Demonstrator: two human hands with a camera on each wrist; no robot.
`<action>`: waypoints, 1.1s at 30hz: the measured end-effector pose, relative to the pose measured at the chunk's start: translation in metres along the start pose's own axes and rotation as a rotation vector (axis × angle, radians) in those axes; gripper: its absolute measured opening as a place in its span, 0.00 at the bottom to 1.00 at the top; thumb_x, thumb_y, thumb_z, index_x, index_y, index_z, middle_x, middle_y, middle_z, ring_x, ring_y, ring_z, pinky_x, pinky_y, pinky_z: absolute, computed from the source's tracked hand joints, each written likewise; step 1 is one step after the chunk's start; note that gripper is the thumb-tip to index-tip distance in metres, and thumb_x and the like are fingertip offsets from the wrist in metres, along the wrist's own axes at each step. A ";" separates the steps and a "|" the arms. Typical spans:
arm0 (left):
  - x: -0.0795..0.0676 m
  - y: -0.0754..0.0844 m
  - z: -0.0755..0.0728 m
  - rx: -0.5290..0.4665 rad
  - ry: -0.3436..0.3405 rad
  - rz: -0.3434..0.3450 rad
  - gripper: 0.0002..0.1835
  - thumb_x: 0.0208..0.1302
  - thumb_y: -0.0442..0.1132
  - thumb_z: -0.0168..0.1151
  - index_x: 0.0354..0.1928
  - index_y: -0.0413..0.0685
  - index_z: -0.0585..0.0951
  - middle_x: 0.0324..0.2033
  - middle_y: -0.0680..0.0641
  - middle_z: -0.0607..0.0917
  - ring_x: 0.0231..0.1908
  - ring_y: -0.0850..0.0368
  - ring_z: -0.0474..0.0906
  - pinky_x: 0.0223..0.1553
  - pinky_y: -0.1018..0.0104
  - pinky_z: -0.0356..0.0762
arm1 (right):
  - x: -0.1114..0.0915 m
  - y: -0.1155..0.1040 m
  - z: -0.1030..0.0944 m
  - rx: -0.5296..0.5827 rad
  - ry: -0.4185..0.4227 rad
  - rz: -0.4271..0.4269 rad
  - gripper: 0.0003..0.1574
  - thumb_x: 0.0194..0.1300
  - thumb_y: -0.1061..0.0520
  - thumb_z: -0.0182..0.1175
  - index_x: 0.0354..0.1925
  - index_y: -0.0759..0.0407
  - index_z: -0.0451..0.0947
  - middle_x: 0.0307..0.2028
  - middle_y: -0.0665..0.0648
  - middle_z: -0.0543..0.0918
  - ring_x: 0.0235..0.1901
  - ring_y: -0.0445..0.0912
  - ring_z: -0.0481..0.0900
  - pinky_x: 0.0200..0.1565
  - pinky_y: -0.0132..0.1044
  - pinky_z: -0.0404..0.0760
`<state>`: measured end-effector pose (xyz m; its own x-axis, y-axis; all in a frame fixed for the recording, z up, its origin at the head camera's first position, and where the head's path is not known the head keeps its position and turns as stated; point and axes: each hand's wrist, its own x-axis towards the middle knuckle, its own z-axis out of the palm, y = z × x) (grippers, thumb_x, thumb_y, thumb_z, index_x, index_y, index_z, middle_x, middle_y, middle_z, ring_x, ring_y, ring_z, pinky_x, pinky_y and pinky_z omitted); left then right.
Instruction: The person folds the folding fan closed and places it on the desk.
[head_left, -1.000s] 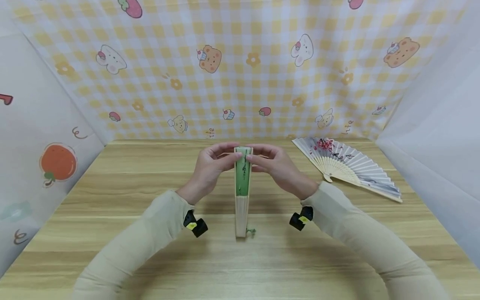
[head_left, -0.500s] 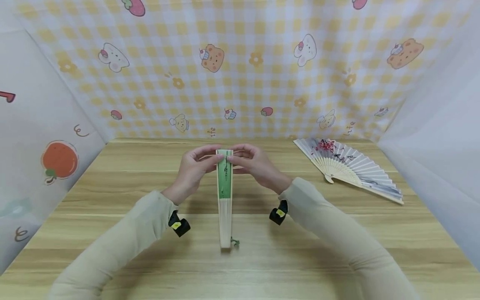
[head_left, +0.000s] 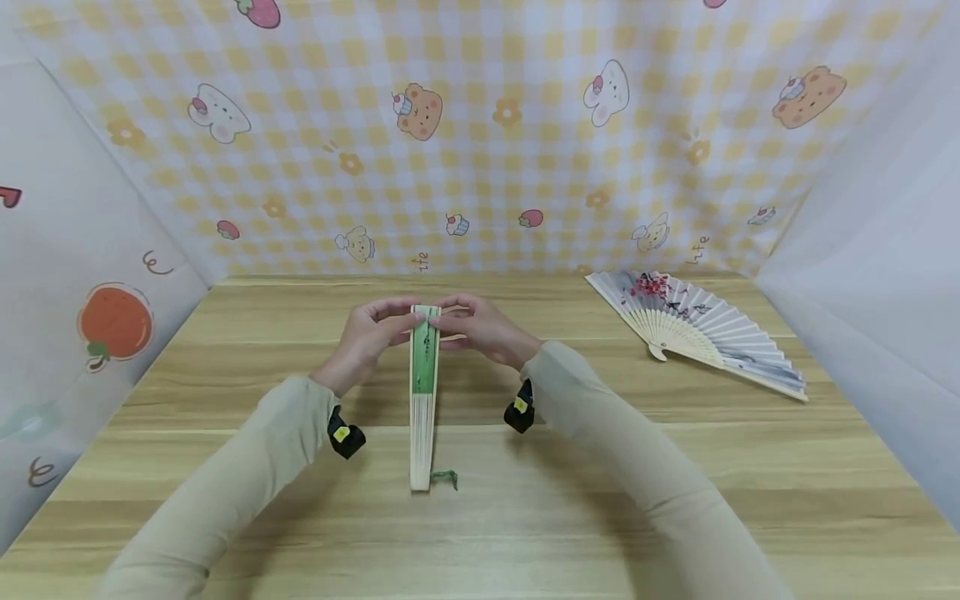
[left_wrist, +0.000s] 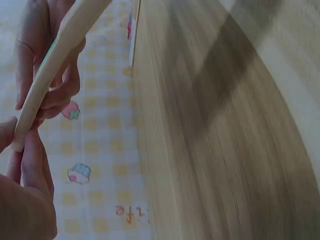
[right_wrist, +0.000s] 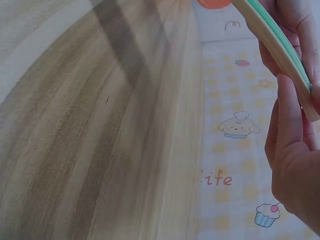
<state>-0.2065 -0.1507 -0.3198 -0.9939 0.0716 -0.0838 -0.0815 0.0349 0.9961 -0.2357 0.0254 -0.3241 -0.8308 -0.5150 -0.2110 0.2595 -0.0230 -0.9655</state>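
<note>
A folded hand fan (head_left: 424, 358) with green cloth and pale ribs stands out lengthwise between my hands in the head view, its narrow ribbed end toward me. A small green tassel (head_left: 446, 477) hangs beside that near end. My left hand (head_left: 366, 337) pinches the fan's far green end from the left, thumb on the near face. From the right, my right hand (head_left: 483, 329) pinches the same end, its thumb close to the left one. In the left wrist view the fan's pale outer rib (left_wrist: 55, 65) runs between the fingers of both hands.
A second fan (head_left: 690, 329), spread open, white with red blossoms, lies at the right rear of the wooden table (head_left: 540, 517). A yellow checked cloth (head_left: 480, 167) hangs behind the table. White cloth walls (head_left: 847, 275) stand at both sides.
Both hands have moved left with the folded green fan between them and a little nearer the table's left side. The grip looks the same. The spread fan has stayed put.
</note>
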 end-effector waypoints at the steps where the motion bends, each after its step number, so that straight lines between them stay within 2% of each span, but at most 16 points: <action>1: 0.002 -0.001 -0.002 0.017 -0.007 -0.005 0.22 0.56 0.34 0.62 0.53 0.33 0.72 0.38 0.51 0.78 0.36 0.62 0.77 0.41 0.67 0.78 | 0.003 0.001 0.001 -0.002 0.003 0.006 0.17 0.62 0.64 0.54 0.50 0.64 0.67 0.46 0.64 0.77 0.45 0.50 0.76 0.52 0.50 0.71; 10: 0.021 -0.012 -0.018 0.097 -0.061 -0.072 0.24 0.59 0.35 0.59 0.56 0.33 0.69 0.45 0.43 0.75 0.37 0.62 0.77 0.43 0.68 0.77 | 0.027 0.011 0.004 -0.006 0.056 0.042 0.19 0.60 0.66 0.56 0.51 0.65 0.68 0.45 0.64 0.77 0.41 0.50 0.78 0.52 0.46 0.73; 17: 0.033 -0.020 -0.025 0.130 -0.136 -0.119 0.26 0.60 0.34 0.58 0.60 0.39 0.65 0.54 0.38 0.70 0.45 0.53 0.74 0.50 0.62 0.73 | 0.038 0.019 0.003 0.015 0.140 0.069 0.23 0.57 0.69 0.57 0.53 0.63 0.69 0.46 0.65 0.76 0.42 0.52 0.78 0.50 0.43 0.74; 23: 0.038 -0.026 -0.033 0.169 -0.186 -0.141 0.26 0.60 0.32 0.57 0.61 0.37 0.63 0.55 0.34 0.69 0.50 0.45 0.71 0.54 0.55 0.69 | 0.047 0.028 0.003 0.047 0.166 0.082 0.23 0.57 0.72 0.56 0.53 0.67 0.69 0.46 0.67 0.77 0.40 0.51 0.79 0.47 0.40 0.77; 27: 0.042 -0.032 -0.035 0.202 -0.216 -0.174 0.27 0.60 0.31 0.57 0.61 0.38 0.63 0.56 0.34 0.68 0.51 0.45 0.71 0.53 0.57 0.70 | 0.051 0.033 0.003 0.042 0.185 0.093 0.24 0.56 0.74 0.56 0.52 0.69 0.69 0.46 0.69 0.77 0.40 0.52 0.79 0.45 0.38 0.78; 33: 0.046 -0.038 -0.035 0.179 -0.241 -0.204 0.26 0.60 0.27 0.54 0.61 0.36 0.63 0.55 0.33 0.69 0.50 0.46 0.71 0.51 0.60 0.72 | 0.055 0.038 0.004 0.017 0.173 0.100 0.23 0.57 0.75 0.54 0.52 0.71 0.68 0.47 0.70 0.76 0.45 0.56 0.77 0.44 0.39 0.78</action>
<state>-0.2520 -0.1837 -0.3605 -0.9109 0.2773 -0.3056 -0.2405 0.2449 0.9392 -0.2697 -0.0067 -0.3716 -0.8724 -0.3608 -0.3298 0.3518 0.0051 -0.9361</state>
